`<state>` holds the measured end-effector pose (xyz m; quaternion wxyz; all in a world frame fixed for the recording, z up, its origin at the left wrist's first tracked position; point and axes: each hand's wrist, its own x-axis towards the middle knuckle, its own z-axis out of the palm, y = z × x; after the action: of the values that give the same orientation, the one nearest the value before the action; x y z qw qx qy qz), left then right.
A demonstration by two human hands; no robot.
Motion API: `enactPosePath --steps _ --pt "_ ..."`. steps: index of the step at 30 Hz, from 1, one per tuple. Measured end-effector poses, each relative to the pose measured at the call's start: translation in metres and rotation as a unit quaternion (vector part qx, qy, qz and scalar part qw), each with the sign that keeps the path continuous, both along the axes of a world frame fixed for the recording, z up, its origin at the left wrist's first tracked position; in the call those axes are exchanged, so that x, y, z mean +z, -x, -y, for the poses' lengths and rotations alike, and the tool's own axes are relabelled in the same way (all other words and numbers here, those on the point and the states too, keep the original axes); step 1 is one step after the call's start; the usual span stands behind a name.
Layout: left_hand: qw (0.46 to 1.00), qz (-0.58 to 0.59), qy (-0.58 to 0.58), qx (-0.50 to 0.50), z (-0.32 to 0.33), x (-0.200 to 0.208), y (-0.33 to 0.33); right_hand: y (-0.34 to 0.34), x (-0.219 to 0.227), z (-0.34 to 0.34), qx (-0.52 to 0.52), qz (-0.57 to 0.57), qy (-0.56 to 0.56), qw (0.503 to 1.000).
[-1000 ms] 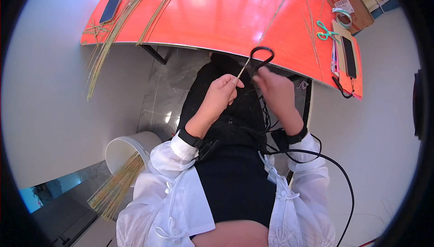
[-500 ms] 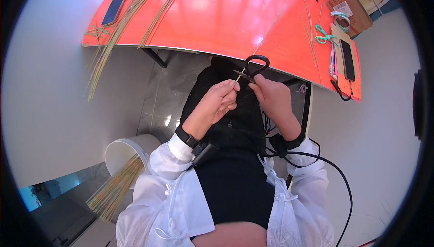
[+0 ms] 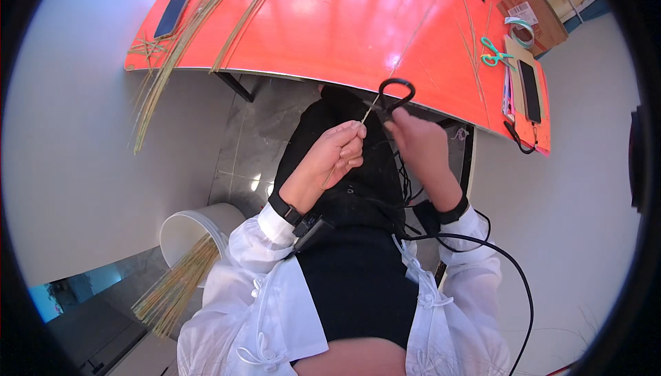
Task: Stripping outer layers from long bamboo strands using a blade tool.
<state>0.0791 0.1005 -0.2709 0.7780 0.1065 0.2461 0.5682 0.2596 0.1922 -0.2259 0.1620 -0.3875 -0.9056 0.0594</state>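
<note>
The relation that matters lies between your two hands: the thin strip runs on a slant, from under your left palm up and to the right, out toward the near edge of the red surface. Your left hand pinches it between thumb and forefinger, the other fingers curled in; a short length pokes out below the palm toward your wrist.

Your right hand, blurred, is closed around the black-handled scissors, with one loop sticking out past the fingertips. The strip's exposed length lies left of that hand – and just beside the loop – so it points across the front of the scissors rather than straight at your right hand. Whether blade and strip touch, you can't tell here.

The left hand is nearer the strip, being on it; the right is just apart from it. Beyond the loop a faint line crosses the surface at much the same slant – whether it is the same strip is unclear.
</note>
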Motion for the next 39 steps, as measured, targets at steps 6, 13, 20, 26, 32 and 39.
enactPosePath --steps 6,13,20,26,32,39 --pt "1.000 -0.029 0.003 0.007 0.003 -0.001 -0.003 -0.002 0.003 -0.004 -0.010 0.011 0.009 1.000" --pt "0.999 -0.046 -0.003 0.008 0.003 0.001 -0.003 -0.004 0.004 -0.002 0.002 -0.002 0.020 1.000" --pt "0.998 -0.056 0.011 0.009 0.001 0.000 -0.002 -0.001 0.004 0.002 0.025 -0.005 0.016 1.000" --pt "0.998 -0.059 0.006 0.012 0.000 0.002 -0.001 0.000 0.003 0.007 0.022 0.002 0.010 1.000" --pt "0.997 -0.079 0.016 0.020 0.000 0.005 -0.002 0.000 0.002 -0.003 -0.006 0.012 0.010 1.000" --pt "0.997 -0.069 0.011 0.015 0.001 0.005 -0.002 0.000 -0.001 -0.009 -0.011 -0.012 -0.007 1.000"
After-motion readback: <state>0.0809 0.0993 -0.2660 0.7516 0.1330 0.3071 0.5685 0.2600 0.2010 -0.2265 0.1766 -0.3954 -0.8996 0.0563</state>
